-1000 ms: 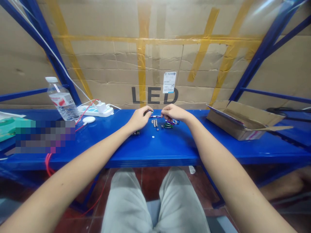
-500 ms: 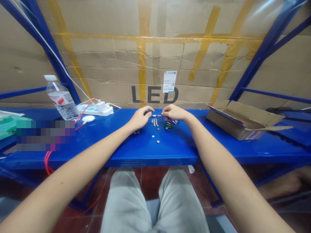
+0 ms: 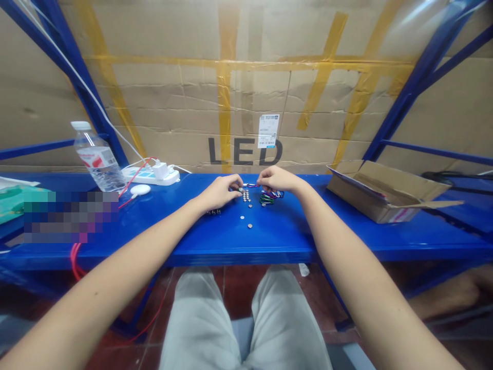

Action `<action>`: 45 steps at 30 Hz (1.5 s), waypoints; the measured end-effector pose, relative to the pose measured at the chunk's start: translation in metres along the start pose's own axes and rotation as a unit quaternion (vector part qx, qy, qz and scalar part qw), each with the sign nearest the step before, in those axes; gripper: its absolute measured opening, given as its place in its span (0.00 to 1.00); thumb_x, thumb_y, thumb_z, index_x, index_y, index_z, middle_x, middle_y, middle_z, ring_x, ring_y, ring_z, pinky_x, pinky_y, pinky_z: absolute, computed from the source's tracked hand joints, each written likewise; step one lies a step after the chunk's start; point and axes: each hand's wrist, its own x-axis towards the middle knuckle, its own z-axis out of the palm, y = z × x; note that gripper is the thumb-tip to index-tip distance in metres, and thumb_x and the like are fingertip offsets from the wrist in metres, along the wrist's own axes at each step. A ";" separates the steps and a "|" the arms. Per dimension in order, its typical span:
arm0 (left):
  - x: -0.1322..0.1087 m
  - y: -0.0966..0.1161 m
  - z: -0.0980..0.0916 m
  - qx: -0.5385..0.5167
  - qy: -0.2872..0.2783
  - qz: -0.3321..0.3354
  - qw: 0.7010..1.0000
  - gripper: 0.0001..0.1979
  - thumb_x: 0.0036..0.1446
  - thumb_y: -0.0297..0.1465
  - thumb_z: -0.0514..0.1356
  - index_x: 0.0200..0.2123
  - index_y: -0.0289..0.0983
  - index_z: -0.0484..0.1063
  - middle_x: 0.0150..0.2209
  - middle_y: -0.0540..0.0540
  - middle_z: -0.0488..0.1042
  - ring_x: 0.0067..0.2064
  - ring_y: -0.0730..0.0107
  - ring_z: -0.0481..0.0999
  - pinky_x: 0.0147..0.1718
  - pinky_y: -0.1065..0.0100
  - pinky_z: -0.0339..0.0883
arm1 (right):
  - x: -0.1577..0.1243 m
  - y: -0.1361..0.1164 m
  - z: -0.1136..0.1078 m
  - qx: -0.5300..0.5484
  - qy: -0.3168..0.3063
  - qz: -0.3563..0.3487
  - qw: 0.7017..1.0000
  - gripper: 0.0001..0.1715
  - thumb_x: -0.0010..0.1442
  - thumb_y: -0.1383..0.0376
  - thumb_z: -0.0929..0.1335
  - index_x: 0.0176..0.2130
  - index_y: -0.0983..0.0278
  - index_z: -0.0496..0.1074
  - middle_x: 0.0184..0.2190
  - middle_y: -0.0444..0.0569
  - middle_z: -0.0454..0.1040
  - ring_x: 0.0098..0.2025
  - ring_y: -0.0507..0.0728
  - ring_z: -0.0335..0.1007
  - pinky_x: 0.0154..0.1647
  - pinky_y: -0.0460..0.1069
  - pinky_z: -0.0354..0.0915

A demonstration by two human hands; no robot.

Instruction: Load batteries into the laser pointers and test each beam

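Observation:
My right hand (image 3: 280, 179) pinches one end of a slim purple-and-silver piece (image 3: 251, 185) held level just above the table. To its left, my left hand (image 3: 222, 191) has thumb and fingertips bent together at a cluster of small round metal discs (image 3: 246, 196), like button cells; a tiny shiny thing shows at the fingertips, too small to make out. Just below my right hand lies a pile of green, purple and dark carabiners (image 3: 268, 198). Nearer me are a pale disc (image 3: 242, 217) and a metal disc (image 3: 250, 226). More small metal pieces (image 3: 214, 211) are partly hidden behind my left wrist.
On the blue table (image 3: 231, 241), an open cardboard box (image 3: 379, 198) stands at right. At left are a water bottle (image 3: 98, 156), a white power strip (image 3: 154, 174), a round white thing (image 3: 140, 190) and red cables (image 3: 77, 259). A large cardboard wall (image 3: 173, 113) backs the table.
My left hand has moved slightly down, away from the left end of the slim piece to the disc cluster. My right hand stays nearly still with the piece.

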 end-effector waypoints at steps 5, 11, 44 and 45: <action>-0.003 0.005 -0.006 0.065 -0.056 0.047 0.995 0.11 0.53 0.24 0.62 0.41 0.40 0.71 0.40 0.49 0.81 0.42 0.67 0.79 0.43 0.65 0.70 | -0.003 -0.001 -0.001 -0.005 -0.014 -0.005 1.000 0.10 0.57 0.64 0.68 0.26 0.66 0.71 0.20 0.45 0.71 0.20 0.49 0.61 0.23 0.46 0.56; -0.004 0.006 -0.008 0.064 -0.089 0.062 0.992 0.12 0.55 0.22 0.60 0.43 0.39 0.70 0.41 0.49 0.81 0.44 0.67 0.80 0.45 0.65 0.71 | -0.001 -0.001 0.001 -0.011 -0.030 -0.004 0.999 0.11 0.57 0.62 0.67 0.26 0.65 0.70 0.20 0.44 0.71 0.20 0.50 0.62 0.23 0.46 0.56; 0.003 -0.008 0.000 -0.051 0.017 0.002 0.999 0.20 0.51 0.24 0.65 0.47 0.38 0.65 0.39 0.45 0.79 0.42 0.63 0.80 0.44 0.60 0.72 | 0.006 -0.018 0.029 0.038 0.091 -0.204 0.974 0.07 0.54 0.68 0.68 0.32 0.67 0.77 0.27 0.46 0.76 0.30 0.52 0.68 0.33 0.48 0.62; 0.003 -0.009 0.000 -0.060 0.022 0.005 0.998 0.21 0.51 0.24 0.65 0.48 0.38 0.64 0.39 0.45 0.78 0.42 0.64 0.80 0.43 0.61 0.72 | 0.007 -0.018 0.033 0.031 0.099 -0.216 0.971 0.07 0.54 0.68 0.68 0.32 0.66 0.77 0.27 0.46 0.76 0.31 0.53 0.69 0.34 0.48 0.62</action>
